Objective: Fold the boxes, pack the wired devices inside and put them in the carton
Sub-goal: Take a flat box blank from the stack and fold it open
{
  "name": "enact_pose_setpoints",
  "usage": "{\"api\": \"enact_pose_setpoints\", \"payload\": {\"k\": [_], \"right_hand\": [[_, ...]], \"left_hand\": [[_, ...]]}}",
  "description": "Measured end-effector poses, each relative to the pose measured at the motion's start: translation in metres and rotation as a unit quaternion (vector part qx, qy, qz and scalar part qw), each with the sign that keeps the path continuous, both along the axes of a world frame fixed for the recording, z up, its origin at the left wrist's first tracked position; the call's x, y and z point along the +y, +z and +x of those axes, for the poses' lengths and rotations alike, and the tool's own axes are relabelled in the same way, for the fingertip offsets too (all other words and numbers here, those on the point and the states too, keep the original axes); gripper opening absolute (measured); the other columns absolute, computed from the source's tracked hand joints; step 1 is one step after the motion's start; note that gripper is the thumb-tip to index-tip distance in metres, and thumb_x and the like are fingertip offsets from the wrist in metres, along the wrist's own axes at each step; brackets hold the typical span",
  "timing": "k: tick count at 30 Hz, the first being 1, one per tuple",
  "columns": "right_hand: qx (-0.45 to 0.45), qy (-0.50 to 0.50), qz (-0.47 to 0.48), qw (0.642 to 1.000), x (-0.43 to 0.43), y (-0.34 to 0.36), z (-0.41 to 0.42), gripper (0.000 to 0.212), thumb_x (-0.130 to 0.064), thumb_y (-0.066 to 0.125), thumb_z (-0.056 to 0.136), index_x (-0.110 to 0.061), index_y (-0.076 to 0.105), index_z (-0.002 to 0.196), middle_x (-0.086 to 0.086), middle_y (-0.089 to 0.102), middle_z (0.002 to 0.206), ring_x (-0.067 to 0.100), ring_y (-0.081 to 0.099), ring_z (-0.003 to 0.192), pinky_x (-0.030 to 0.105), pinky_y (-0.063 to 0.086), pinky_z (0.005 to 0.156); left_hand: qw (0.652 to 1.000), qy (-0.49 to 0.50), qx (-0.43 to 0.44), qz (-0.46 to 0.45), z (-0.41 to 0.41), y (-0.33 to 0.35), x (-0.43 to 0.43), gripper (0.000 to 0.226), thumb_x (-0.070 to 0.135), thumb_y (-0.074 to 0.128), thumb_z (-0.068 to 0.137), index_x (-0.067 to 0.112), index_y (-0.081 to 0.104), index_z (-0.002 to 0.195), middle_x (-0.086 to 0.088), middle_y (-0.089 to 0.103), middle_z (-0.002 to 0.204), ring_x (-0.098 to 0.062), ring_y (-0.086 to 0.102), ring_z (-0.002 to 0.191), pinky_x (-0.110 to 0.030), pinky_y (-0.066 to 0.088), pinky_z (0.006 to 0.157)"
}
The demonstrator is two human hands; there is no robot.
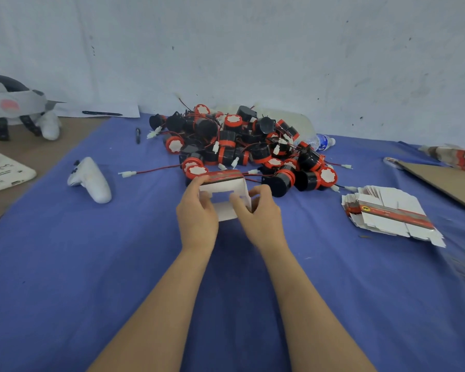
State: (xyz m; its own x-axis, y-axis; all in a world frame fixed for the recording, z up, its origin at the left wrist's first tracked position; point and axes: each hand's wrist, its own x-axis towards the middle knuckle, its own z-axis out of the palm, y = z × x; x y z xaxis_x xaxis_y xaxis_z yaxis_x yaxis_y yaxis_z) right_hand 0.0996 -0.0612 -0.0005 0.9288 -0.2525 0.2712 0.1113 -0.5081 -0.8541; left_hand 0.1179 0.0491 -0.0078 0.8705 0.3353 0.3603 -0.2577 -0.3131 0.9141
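Observation:
A small white box (224, 189) with a red and grey band is held over the blue cloth, partly opened up, its hollow side facing me. My left hand (198, 214) grips its left side with curled fingers. My right hand (261, 213) grips its right side, thumb on the near flap. Just behind lies a heap of black and red wired devices (242, 146) with white plugs. A stack of flat unfolded boxes (387, 213) lies to the right. The brown carton (440, 183) shows at the right edge.
A white game controller (91, 179) lies left on the blue cloth (91, 264). A black pen (137, 135) and a plastic water bottle (323, 142) lie near the heap. A headset (11, 106) and a white tray (3, 170) sit far left. A wall stands behind.

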Motion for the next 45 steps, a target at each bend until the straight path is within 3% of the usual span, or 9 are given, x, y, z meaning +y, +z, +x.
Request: {"api": "enact_pose_setpoints", "payload": {"k": [6,11,16,20,23,27,32,38,45], "right_hand": [[0.020,0.163,0.202,0.966,-0.009,0.009,-0.005,0.030,-0.036,0.056,0.094,-0.015,0.057,0.115,0.000,0.068,0.083,0.007,0.067,0.075,0.020,0.053,0.071],[0.044,0.097,0.199,0.974,-0.009,0.004,0.000,0.039,-0.035,0.071,0.084,-0.020,0.048,0.113,-0.001,0.063,0.069,0.006,0.057,0.055,0.018,0.048,0.057],[0.057,-0.053,0.136,0.988,-0.018,-0.003,0.005,0.033,-0.039,0.071,0.083,-0.020,0.044,0.086,0.000,0.063,0.071,0.004,0.054,0.044,0.025,0.041,0.047],[0.070,-0.086,0.077,0.991,-0.026,-0.002,0.007,0.030,-0.042,0.065,0.087,-0.020,0.045,0.088,-0.004,0.058,0.084,0.007,0.055,0.066,0.021,0.037,0.049],[0.089,-0.072,0.063,0.991,-0.028,-0.002,0.007,0.027,-0.040,0.062,0.090,-0.021,0.047,0.101,-0.012,0.054,0.087,0.003,0.053,0.073,0.019,0.036,0.050],[0.074,-0.026,0.014,0.997,-0.027,-0.004,0.006,0.016,-0.033,0.055,0.095,-0.027,0.054,0.109,-0.012,0.058,0.092,0.000,0.054,0.074,0.017,0.036,0.054],[0.067,0.074,-0.020,0.995,-0.015,-0.003,0.005,0.013,-0.029,0.043,0.101,-0.031,0.050,0.112,-0.012,0.058,0.079,0.003,0.053,0.060,0.010,0.036,0.046],[0.070,0.040,0.134,0.988,-0.017,0.002,0.005,0.014,-0.024,0.044,0.101,-0.018,0.055,0.104,0.001,0.061,0.072,0.002,0.052,0.038,0.018,0.042,0.040],[0.147,0.028,0.311,0.938,-0.028,0.003,0.003,0.023,-0.024,0.048,0.098,-0.007,0.063,0.096,0.002,0.069,0.061,0.013,0.066,0.052,0.022,0.052,0.051]], "left_hand": [[0.999,0.012,0.005,-0.051,0.005,0.000,0.011,0.036,0.006,0.040,0.100,0.022,0.058,0.126,0.008,0.058,0.106,-0.012,0.053,0.097,-0.012,0.039,0.067],[0.999,-0.029,-0.035,0.010,0.000,0.000,0.004,0.036,0.009,0.040,0.101,0.024,0.056,0.130,0.005,0.059,0.116,-0.013,0.055,0.097,-0.001,0.042,0.063],[0.986,-0.133,-0.079,0.060,-0.009,0.003,-0.006,0.037,0.010,0.047,0.099,0.024,0.054,0.132,0.008,0.051,0.139,-0.010,0.050,0.123,-0.027,0.050,0.094],[0.966,-0.253,-0.008,-0.042,-0.010,0.007,-0.006,0.038,0.025,0.042,0.101,0.034,0.046,0.138,0.017,0.049,0.137,-0.006,0.047,0.126,-0.032,0.044,0.103],[0.951,-0.301,0.042,-0.057,-0.008,0.008,-0.001,0.046,0.013,0.036,0.100,0.034,0.045,0.140,0.000,0.052,0.138,-0.016,0.049,0.124,-0.041,0.041,0.108],[0.962,-0.269,-0.022,0.049,-0.009,0.005,0.001,0.042,0.020,0.047,0.101,0.028,0.042,0.141,0.012,0.046,0.142,0.002,0.040,0.128,-0.015,0.035,0.106],[0.991,-0.090,-0.048,0.086,-0.003,0.000,0.003,0.038,0.011,0.049,0.098,0.025,0.044,0.134,0.009,0.054,0.122,-0.008,0.053,0.108,-0.022,0.045,0.084],[0.976,-0.133,-0.078,0.153,-0.001,-0.004,-0.001,0.022,-0.003,0.046,0.093,0.017,0.053,0.088,-0.001,0.053,0.130,-0.018,0.051,0.122,-0.017,0.044,0.082],[0.958,-0.248,-0.068,0.131,-0.004,-0.005,0.001,0.026,0.015,0.055,0.095,0.010,0.066,0.118,0.004,0.040,0.149,0.001,0.040,0.132,-0.022,0.044,0.102]]}}
